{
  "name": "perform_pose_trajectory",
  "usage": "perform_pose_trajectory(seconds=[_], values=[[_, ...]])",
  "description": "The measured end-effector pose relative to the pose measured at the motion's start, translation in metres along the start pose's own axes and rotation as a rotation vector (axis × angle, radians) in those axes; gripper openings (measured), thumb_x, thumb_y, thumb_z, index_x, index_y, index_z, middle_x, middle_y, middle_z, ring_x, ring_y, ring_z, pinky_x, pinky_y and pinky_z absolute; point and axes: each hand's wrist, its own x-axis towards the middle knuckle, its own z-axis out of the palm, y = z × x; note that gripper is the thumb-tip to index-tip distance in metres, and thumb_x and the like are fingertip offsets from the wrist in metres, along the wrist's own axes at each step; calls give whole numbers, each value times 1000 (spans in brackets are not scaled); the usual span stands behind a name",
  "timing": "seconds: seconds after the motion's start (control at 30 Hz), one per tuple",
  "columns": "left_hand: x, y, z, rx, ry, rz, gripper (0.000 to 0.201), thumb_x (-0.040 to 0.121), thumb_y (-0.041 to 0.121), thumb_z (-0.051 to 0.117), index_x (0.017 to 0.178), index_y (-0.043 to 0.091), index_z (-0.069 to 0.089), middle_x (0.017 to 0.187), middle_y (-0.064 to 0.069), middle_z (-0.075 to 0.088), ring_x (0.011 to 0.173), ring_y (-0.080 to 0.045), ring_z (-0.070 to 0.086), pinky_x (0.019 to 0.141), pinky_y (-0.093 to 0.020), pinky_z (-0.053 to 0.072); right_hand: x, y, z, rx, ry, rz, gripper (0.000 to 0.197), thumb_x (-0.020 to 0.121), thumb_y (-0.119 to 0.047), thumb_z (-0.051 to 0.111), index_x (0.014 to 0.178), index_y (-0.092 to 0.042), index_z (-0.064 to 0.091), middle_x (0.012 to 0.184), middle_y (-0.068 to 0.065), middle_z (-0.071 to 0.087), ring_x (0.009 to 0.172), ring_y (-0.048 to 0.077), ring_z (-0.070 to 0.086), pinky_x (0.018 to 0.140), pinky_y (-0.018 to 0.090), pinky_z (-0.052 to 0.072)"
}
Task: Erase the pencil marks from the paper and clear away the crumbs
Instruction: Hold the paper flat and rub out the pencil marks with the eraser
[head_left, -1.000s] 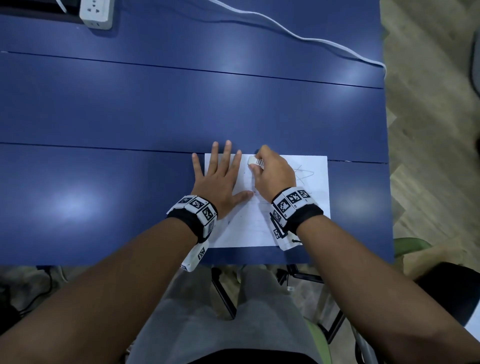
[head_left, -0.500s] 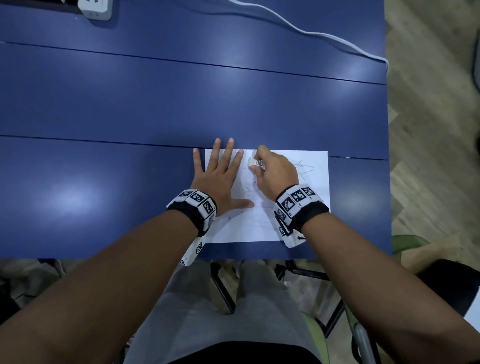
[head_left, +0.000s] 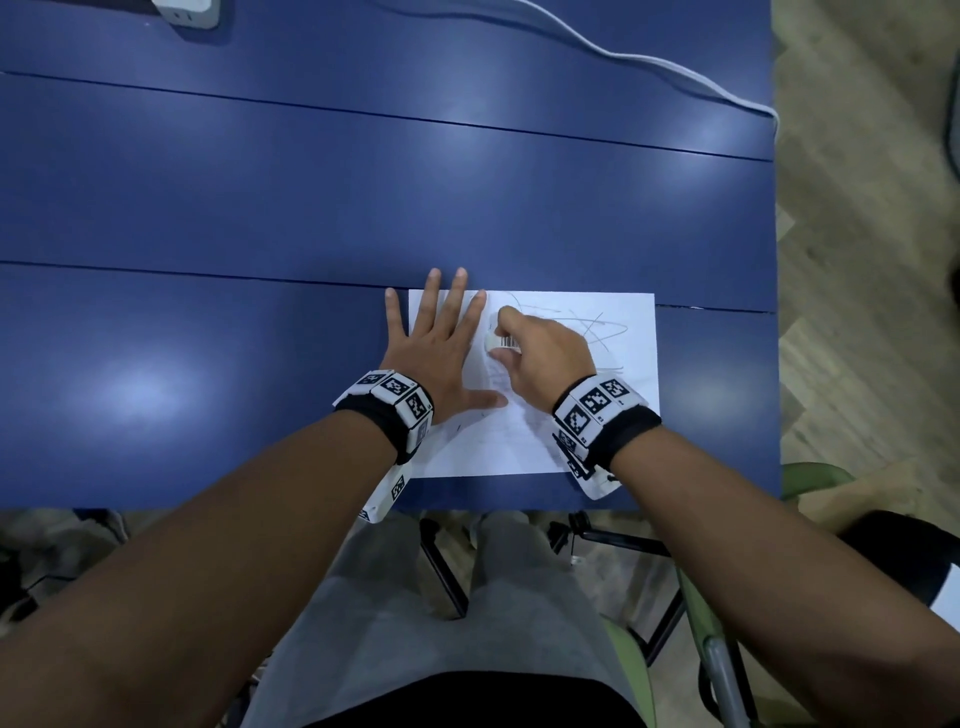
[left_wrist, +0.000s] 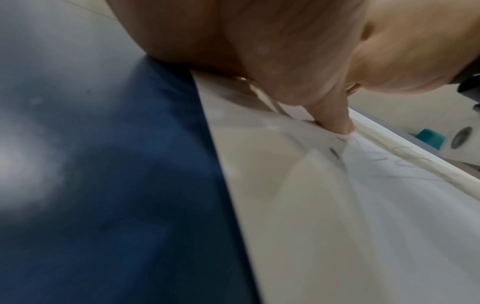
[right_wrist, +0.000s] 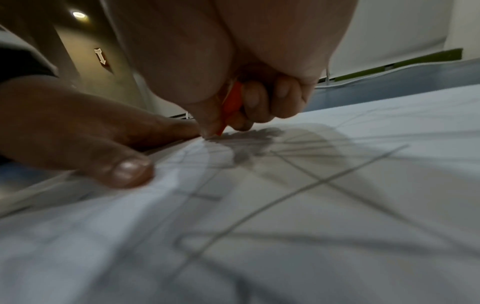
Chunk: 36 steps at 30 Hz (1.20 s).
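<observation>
A white sheet of paper is lying flat on the blue tabletop, close to the tabletop's near edge and towards its right end. The left hand is resting palm down on the paper's left part, its fingers spread out straight and reaching past the paper's far edge, the little finger lying off the paper's left edge on the tabletop and the thumb pointing across the paper. It is pressing the sheet and is gripping nothing. In the left wrist view the paper is wrinkling slightly under the thumb tip.

Just right of the left hand, the right hand is sitting over the paper's middle with its fingers curled round a small white eraser, which is showing a barcode on its wrapper. The eraser is pinched between thumb and forefinger and is pointing down at the paper beside the left hand's forefinger. From the right wrist view an orange part of the eraser is showing between the curled fingers, its tip touching the sheet.

Grey pencil marks are crossing the paper's far right part, right of the right hand, with fainter ones near the paper's middle. Crumbs are too small to make out.

A white cable is running across the tabletop's far right corner, well apart from the paper, and a white power strip is lying at the tabletop's far edge.
</observation>
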Motion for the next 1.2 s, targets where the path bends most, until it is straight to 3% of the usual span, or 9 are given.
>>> perform_pose_trajectory(seconds=[0.13,0.3,0.47,0.63,0.8,0.97,1.1,1.2], values=[[0,0,-1,-12,0,4,129,70,98,32,156,20,-23,160,-5,-39,148,-33,-34,113,-73,-14,9,5,-4,46,58,75,17,93,-30,59,100,-20,48,86,-1,63,81,27,59,63,32,42],[0,-1,1,-6,5,2,130,68,99,30,157,20,-20,161,-6,-37,149,-34,-32,112,-73,-12,-5,2,2,-13,-26,-29,17,93,-32,59,102,-21,49,93,-2,68,82,25,61,68,35,49],[0,0,-2,-11,-2,8,129,69,98,32,156,20,-23,159,-5,-40,148,-33,-34,112,-72,-15,4,5,-3,46,54,63,16,93,-29,58,101,-19,49,85,-2,62,80,26,58,65,35,47],[-1,-1,0,-16,-2,9,131,66,100,26,157,19,-22,160,-6,-38,148,-34,-33,112,-73,-12,-11,1,4,-1,-32,-23,15,94,-30,58,102,-21,49,96,-2,68,84,25,60,69,36,49],[0,0,-1,-15,-1,10,131,68,99,31,157,20,-22,160,-5,-39,148,-33,-33,113,-73,-12,-5,4,0,40,41,34,14,93,-28,58,100,-20,49,94,-3,67,84,26,61,68,35,48],[-1,0,1,-14,7,7,131,66,101,26,157,18,-21,161,-6,-37,149,-34,-31,112,-73,-12,-17,1,4,-7,-48,-45,14,94,-30,56,103,-21,50,102,-4,68,88,25,62,69,34,48],[0,0,0,-8,2,3,131,69,99,33,158,20,-20,161,-5,-37,149,-33,-32,113,-74,-9,-6,7,1,26,46,40,14,93,-29,58,101,-21,50,94,-4,67,83,25,61,67,34,48],[-1,0,1,-20,5,9,131,67,100,29,157,19,-20,161,-5,-36,149,-34,-32,113,-74,-10,-16,3,9,12,-4,-14,12,93,-29,57,99,-22,48,97,-5,68,85,25,62,69,36,50]])
